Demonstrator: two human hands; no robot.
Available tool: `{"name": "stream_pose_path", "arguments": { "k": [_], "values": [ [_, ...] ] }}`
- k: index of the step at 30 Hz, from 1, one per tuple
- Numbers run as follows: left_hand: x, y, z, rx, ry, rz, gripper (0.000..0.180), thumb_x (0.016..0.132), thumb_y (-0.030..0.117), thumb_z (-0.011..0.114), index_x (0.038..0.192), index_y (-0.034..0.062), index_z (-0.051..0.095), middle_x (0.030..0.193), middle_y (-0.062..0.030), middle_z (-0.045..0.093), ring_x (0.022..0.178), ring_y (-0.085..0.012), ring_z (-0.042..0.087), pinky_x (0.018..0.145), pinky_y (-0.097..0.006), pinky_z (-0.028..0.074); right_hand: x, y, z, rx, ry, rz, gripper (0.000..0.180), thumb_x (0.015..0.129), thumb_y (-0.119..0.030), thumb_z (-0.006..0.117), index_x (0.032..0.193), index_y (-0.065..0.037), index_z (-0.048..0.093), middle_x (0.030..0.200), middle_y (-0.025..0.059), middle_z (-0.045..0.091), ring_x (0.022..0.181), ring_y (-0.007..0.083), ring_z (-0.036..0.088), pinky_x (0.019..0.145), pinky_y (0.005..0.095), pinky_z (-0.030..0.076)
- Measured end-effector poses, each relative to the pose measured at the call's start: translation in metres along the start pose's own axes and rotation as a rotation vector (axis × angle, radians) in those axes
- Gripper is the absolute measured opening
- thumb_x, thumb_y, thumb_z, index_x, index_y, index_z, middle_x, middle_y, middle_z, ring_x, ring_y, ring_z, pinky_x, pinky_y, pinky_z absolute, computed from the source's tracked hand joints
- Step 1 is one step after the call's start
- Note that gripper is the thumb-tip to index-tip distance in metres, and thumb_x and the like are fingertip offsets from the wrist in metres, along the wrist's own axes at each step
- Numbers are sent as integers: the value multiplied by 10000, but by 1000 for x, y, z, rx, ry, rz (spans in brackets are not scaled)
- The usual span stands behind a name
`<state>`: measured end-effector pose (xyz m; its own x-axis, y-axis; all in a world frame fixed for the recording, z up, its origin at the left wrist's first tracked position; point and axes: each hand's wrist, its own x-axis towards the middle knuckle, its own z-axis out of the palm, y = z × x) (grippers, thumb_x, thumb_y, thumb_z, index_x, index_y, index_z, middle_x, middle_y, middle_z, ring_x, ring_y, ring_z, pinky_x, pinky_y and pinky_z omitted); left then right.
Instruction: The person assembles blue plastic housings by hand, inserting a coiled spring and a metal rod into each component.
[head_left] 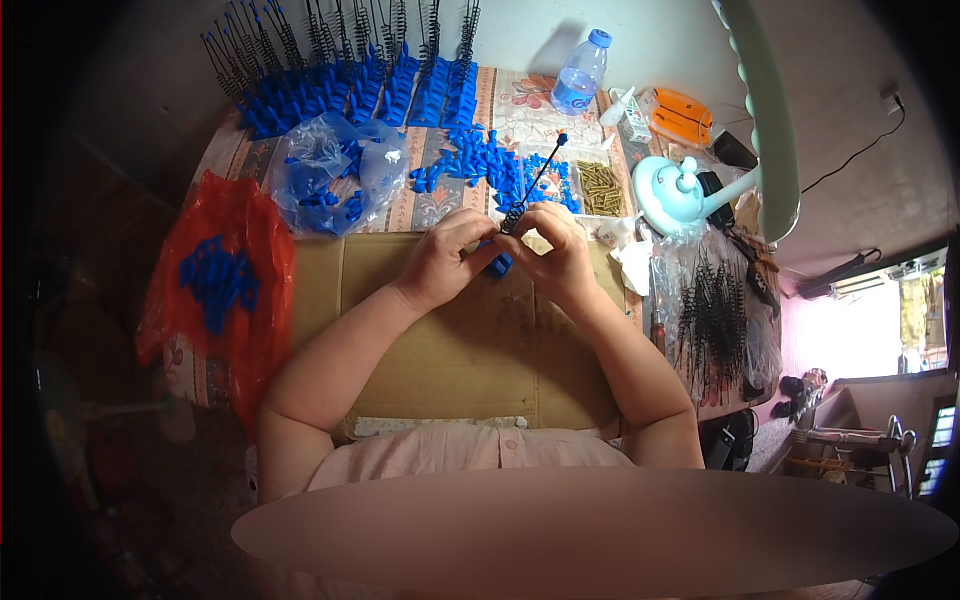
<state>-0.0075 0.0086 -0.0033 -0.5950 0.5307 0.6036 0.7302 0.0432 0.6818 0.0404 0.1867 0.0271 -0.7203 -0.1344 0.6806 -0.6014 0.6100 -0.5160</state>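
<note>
Cardboard [430,345]: one brown sheet, nearest, probably laid to protect the table.
Left hand [446,258]: one; thumb and forefinger pinch at the spring's lower end, other fingers curled.
Right hand [556,256]: one; thumb and forefinger close on the coil from the right, seemingly to steady it.
Black spring [512,218]: one, between both hands above the cardboard's far edge; its blue-tipped rod tilts far and right, likely leaving the lower end reachable.
Blue block [500,264]: one, just below the fingertips; cannot tell whether joined to the spring.
Red bag [170,300]: one, left, blue pieces on it.
Spare springs [712,325]: right, tangled, uncountable.
Clear bag [380,208]: one, far left, holding blue parts.
Brass pins [600,190]: dozens, likely boxed to stop rolling.
Bottle [578,80]: one, far.
Blue stands [428,95]: several rows, far left, springs upright.
</note>
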Motion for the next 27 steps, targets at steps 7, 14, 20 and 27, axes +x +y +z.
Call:
{"name": "stream_pose_path", "arguments": {
  "k": [7,14,20,27],
  "values": [
    [0,0,-1,8,4,0,192,802,-8,708,974,-8,621,919,-108,618,854,-247,610,734,-326,483,-1,3,3,9,17,16,252,673,-104,820,751,-74,582,724,54,577,718,258,566,685,366,429],
    [0,-1,1,2,4,-5,193,805,-8,705,978,-10,620,921,-105,614,849,-242,605,725,-325,482,-3,5,3,10,11,17,250,678,-107,820,749,-76,582,723,50,579,719,256,569,691,363,430],
    [0,2,2,-6,10,-18,192,806,-7,703,980,-9,620,921,-100,612,837,-235,602,709,-320,481,-2,3,1,11,10,20,240,684,-107,815,745,-81,584,721,44,582,715,249,570,688,362,430],
    [2,5,-1,5,8,-35,163,784,-6,719,911,-2,616,907,-123,634,853,-282,636,750,-352,509,0,-1,0,12,2,-1,233,699,-16,793,741,-45,565,735,75,584,710,246,573,656,342,433]
  ]
}}
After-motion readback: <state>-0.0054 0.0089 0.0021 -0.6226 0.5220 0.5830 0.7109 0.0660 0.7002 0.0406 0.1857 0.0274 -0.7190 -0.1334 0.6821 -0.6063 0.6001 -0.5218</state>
